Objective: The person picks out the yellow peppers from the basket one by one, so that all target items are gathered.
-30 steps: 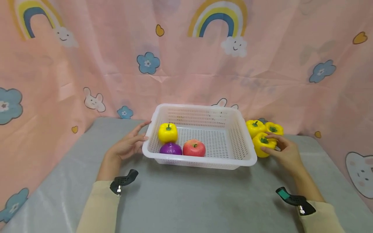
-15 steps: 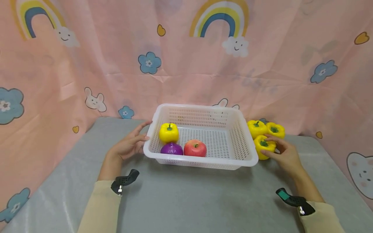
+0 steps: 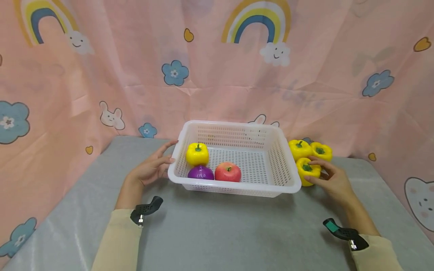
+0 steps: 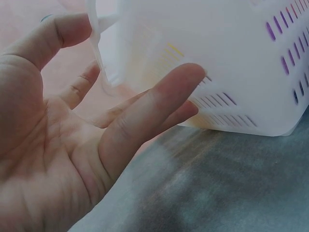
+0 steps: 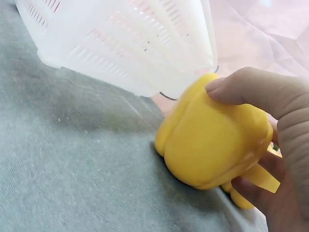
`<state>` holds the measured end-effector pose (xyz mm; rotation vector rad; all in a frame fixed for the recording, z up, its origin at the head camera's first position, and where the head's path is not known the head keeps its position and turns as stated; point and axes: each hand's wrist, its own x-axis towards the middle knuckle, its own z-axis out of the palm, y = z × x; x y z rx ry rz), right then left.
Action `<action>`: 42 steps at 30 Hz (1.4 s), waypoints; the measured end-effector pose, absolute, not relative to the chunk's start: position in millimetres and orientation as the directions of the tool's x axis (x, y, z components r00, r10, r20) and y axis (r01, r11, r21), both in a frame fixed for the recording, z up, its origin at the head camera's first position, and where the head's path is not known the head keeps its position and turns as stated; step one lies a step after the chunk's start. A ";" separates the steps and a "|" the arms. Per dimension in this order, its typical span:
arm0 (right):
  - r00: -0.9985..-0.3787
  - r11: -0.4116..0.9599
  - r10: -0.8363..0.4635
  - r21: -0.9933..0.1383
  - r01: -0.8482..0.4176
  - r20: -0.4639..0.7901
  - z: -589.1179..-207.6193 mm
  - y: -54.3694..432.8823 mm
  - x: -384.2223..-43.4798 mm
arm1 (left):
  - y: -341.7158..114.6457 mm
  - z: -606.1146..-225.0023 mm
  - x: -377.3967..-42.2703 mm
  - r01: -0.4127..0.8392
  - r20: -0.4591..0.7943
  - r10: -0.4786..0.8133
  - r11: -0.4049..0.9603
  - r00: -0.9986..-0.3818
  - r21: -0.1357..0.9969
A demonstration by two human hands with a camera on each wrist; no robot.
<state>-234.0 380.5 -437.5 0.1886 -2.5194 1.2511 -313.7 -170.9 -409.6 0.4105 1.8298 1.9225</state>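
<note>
A white slotted plastic basket (image 3: 234, 190) stands in the middle of the head view. Inside it, on the left, are a yellow bell pepper (image 3: 197, 155), a purple onion-like vegetable (image 3: 201, 172) and a red apple (image 3: 228, 172). My left hand (image 3: 150, 167) is spread against the basket's left side, fingertips at the rim; in the left wrist view its fingers (image 4: 159, 101) are fairly straight. To the right of the basket, my right hand (image 3: 333, 180) grips another yellow bell pepper (image 5: 212, 140) between thumb and fingers, low over the table. Its green stem faces up in the head view.
Two more yellow bell peppers, one nearer the basket (image 3: 300, 149) and one farther right (image 3: 322, 151), lie just behind the gripped one. Grey cloth covers the table (image 3: 230, 233). A pink printed curtain (image 3: 210, 94) hangs right behind the basket.
The bell pepper in my right hand has shifted slightly toward me and lower in view. My left hand has kept its place at the basket, and the head view has drifted a little.
</note>
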 end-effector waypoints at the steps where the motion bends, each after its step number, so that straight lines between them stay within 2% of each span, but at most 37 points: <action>1: -0.941 0.619 0.021 -0.743 -0.254 0.338 -437.1 381.2 -233.9 | -170.8 -409.8 -313.6 -0.117 -0.092 0.512 -0.017 -0.854 0.993; 7: -0.947 0.679 0.030 -0.702 -0.215 0.319 -432.8 384.4 -231.4 | -169.9 -408.2 -313.4 -0.124 -0.094 0.507 -0.026 -0.857 0.992; 17: -0.963 0.673 0.046 -0.721 -0.168 0.267 -430.0 392.6 -226.9 | -168.9 -405.4 -313.1 -0.119 -0.100 0.491 -0.008 -0.865 0.993; 34: -0.955 0.569 0.024 -0.790 -0.229 0.294 -439.6 389.6 -227.9 | -170.5 -408.5 -313.3 -0.125 -0.099 0.509 -0.018 -0.855 0.992; 42: -0.952 0.568 0.011 -0.785 -0.247 0.307 -440.3 391.3 -228.6 | -170.4 -408.0 -313.6 -0.122 -0.092 0.519 -0.023 -0.850 0.992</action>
